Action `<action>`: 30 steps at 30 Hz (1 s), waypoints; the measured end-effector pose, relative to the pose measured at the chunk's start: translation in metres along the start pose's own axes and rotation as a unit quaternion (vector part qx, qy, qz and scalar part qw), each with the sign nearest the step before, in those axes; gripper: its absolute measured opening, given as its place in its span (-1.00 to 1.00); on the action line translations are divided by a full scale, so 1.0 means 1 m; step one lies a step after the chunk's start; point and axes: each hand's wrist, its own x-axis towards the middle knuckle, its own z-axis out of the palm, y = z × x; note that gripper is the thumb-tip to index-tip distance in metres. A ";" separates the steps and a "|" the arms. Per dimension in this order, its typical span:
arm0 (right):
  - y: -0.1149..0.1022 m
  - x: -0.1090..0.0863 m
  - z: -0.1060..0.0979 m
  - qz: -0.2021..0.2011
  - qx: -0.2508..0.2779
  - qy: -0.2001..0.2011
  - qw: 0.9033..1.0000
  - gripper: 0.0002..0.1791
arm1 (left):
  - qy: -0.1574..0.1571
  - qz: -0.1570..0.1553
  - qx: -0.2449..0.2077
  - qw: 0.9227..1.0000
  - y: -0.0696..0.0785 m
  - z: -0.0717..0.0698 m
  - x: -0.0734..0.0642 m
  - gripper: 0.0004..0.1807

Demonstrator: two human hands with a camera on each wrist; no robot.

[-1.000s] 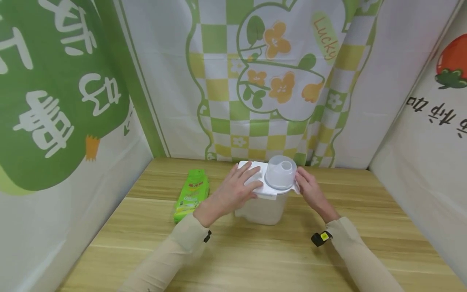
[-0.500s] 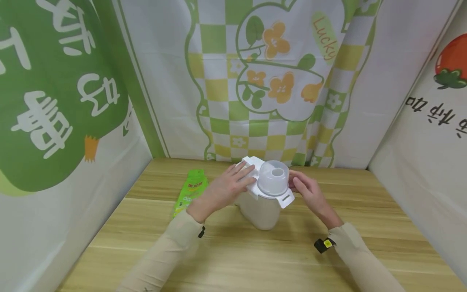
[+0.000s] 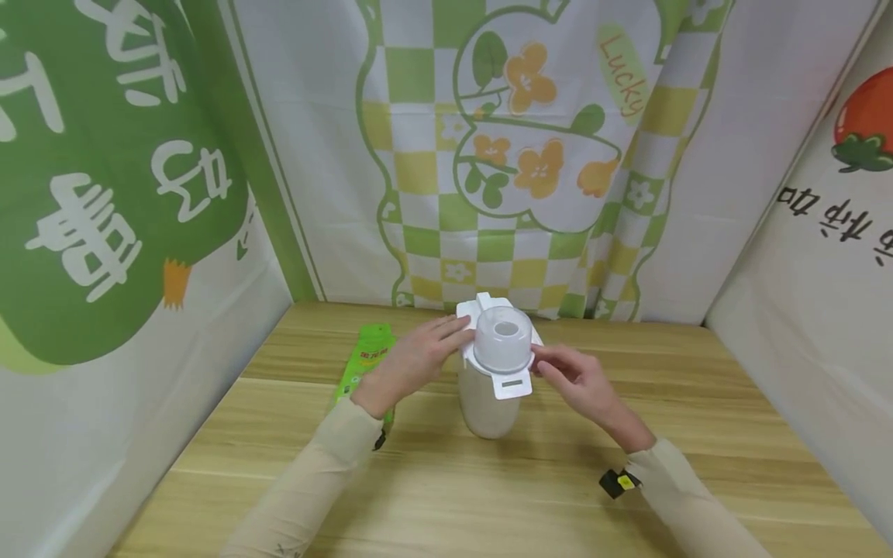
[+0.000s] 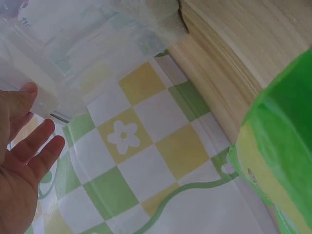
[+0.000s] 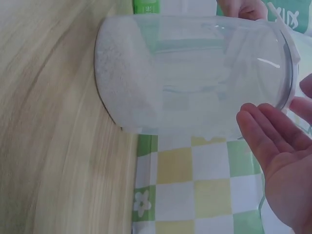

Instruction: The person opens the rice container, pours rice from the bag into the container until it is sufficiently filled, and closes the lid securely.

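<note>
A clear plastic storage canister (image 3: 490,407) stands on the table, with whitish contents along its bottom in the right wrist view. Its white lid (image 3: 474,308) carries a see-through measuring cup (image 3: 503,341) on top. A slotted flap (image 3: 512,386) sticks out from the lid's front edge. My left hand (image 3: 418,353) touches the lid's left side with extended fingers; the left wrist view shows its thumb (image 4: 29,91) against the plastic. On the right side, my right hand (image 3: 582,380) has thumb and forefinger at the lid's rim, its other fingers (image 5: 265,129) extended beside the canister wall.
A green plastic package (image 3: 363,358) lies left of the canister, partly behind the left forearm. The wooden table (image 3: 474,504) meets a checkered curtain (image 3: 460,240) close behind the canister. Printed fabric walls (image 3: 823,333) border both sides.
The canister has turned so that its slotted flap swung from the right side to the front. My right hand let go of the flap and moved left along the rim; my left hand slid toward the lid's edge.
</note>
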 end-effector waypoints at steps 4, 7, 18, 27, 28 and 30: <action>-0.001 -0.001 0.003 0.005 -0.040 0.007 0.999 -0.74 | 0.000 -0.023 -0.004 1.000 0.004 0.000 -0.003 -0.54; -0.008 -0.001 0.005 0.010 -0.063 0.008 0.998 -0.76 | 0.004 -0.039 -0.013 0.999 0.010 -0.002 -0.004 -0.65; -0.028 -0.001 0.010 0.017 -0.114 -0.006 0.993 -0.78 | 0.034 -0.058 -0.060 0.996 0.026 -0.005 -0.007 -0.72; -0.001 -0.005 0.006 0.032 -0.117 -0.016 0.992 -0.78 | 0.069 -0.055 -0.106 0.991 0.029 0.003 -0.012 -0.67; -0.001 -0.005 0.006 0.030 -0.117 -0.017 0.992 -0.77 | 0.069 -0.056 -0.107 0.990 0.029 0.004 -0.011 -0.67; -0.003 -0.004 0.006 0.026 -0.115 -0.020 0.993 -0.77 | 0.067 -0.062 -0.099 0.991 0.031 0.004 -0.010 -0.69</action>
